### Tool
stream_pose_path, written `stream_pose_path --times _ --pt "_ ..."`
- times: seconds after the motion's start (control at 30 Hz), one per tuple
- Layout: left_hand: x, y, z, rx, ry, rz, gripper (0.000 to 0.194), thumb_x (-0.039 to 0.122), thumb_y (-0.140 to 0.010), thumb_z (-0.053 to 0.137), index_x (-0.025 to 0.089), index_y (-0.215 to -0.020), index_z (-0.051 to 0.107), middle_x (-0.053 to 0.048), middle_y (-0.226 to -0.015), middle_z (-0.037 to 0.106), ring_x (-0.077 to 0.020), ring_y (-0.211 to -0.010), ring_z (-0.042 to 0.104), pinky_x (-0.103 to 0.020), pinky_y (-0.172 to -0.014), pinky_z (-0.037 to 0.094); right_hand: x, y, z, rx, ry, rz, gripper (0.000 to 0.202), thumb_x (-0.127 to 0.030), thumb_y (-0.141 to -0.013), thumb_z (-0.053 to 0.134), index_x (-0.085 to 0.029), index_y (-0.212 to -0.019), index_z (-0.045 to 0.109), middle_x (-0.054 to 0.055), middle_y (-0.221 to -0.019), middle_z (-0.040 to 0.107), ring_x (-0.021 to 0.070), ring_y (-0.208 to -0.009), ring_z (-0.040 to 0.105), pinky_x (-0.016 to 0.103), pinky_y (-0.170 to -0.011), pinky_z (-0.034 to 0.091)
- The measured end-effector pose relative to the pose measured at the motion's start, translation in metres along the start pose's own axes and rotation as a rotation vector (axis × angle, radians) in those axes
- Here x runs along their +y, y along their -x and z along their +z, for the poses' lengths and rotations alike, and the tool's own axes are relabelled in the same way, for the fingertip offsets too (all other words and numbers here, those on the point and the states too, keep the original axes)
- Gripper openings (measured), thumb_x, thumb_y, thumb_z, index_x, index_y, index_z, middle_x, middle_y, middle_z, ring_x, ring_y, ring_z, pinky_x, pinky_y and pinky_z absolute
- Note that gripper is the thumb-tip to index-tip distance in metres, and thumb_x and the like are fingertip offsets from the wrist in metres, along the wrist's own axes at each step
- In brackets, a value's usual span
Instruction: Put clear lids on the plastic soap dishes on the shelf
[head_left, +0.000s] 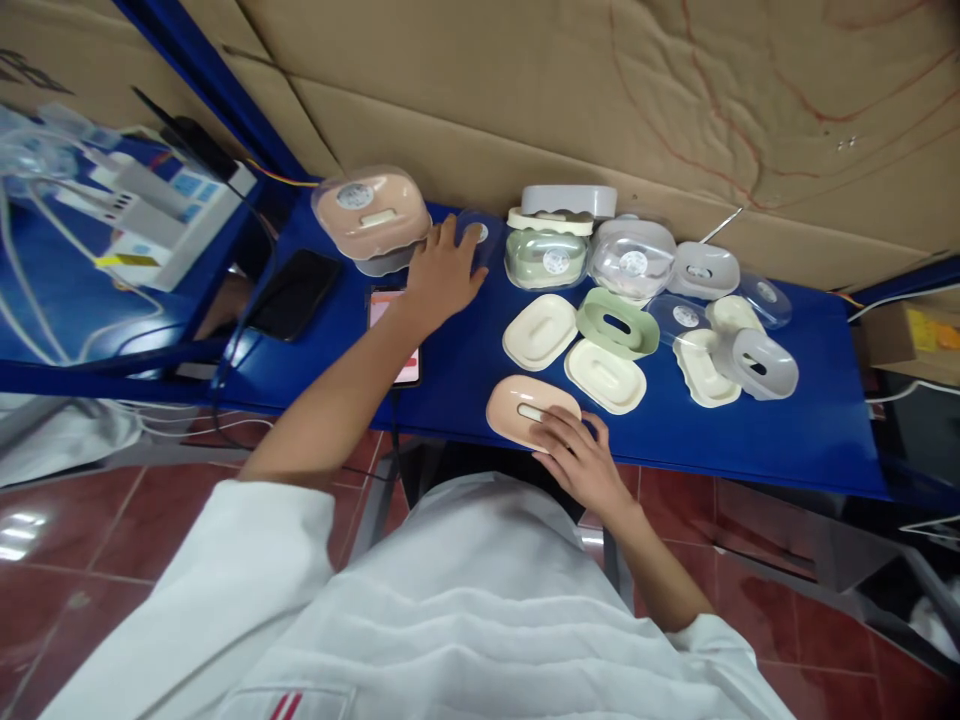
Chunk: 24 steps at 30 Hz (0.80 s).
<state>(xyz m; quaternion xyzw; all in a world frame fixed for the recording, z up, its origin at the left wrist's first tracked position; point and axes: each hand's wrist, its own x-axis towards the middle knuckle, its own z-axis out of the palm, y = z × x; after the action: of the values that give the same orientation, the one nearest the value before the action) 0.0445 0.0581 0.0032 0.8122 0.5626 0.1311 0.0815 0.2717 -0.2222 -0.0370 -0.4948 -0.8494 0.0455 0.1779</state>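
left fingers (448, 232) spread by clear lid (496, 240), round label (482, 233) unreadable; right fingers (564, 430) grasp peach dish (510, 405).

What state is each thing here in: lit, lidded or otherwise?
Right grip: fingers on glossy peach oval plastic dish
Left grip: fingers spread
Peach dish: unlidded
Clear oval plastic lid: lying loose by left grip
Pink-screened rectangular phone: lit
Black rectangular phone: screen dark
Peach rounded plastic box: lidded
Pale green rounded plastic box: lidded
Grey rounded plastic box: lidded
Green slotted oval plastic tray: unlidded
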Motion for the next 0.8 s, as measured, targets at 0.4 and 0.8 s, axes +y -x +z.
stream_pose_path --times 0.4,0.8 --pt "-0.001 0.057 -0.013 0.116 0.236 -0.03 0.049 0.032 -0.088 0.076 0.019 -0.132 0.06 -0.017 -0.142 0.059 -0.0377 -0.135 0.06 -0.055 -0.117 0.047 0.015 0.002 0.001 0.064 -0.133 0.077 0.06 -0.036 -0.104 0.067 -0.03 -0.16 0.046 0.014 -0.167 0.046 0.0334 -0.156 0.043 0.056 -0.123 0.041" --pt "0.031 0.165 -0.013 -0.263 0.592 0.561 0.061 0.018 -0.09 0.074 0.031 -0.147 0.057 -0.011 -0.166 0.041 -0.0299 -0.15 0.051 -0.045 -0.119 0.054 0.03 -0.022 -0.031 0.156 -0.28 -0.022 0.079 -0.038 -0.099 0.075 -0.038 -0.168 0.036 0.008 -0.174 0.037 0.0364 -0.159 0.039 0.058 -0.126 0.046"
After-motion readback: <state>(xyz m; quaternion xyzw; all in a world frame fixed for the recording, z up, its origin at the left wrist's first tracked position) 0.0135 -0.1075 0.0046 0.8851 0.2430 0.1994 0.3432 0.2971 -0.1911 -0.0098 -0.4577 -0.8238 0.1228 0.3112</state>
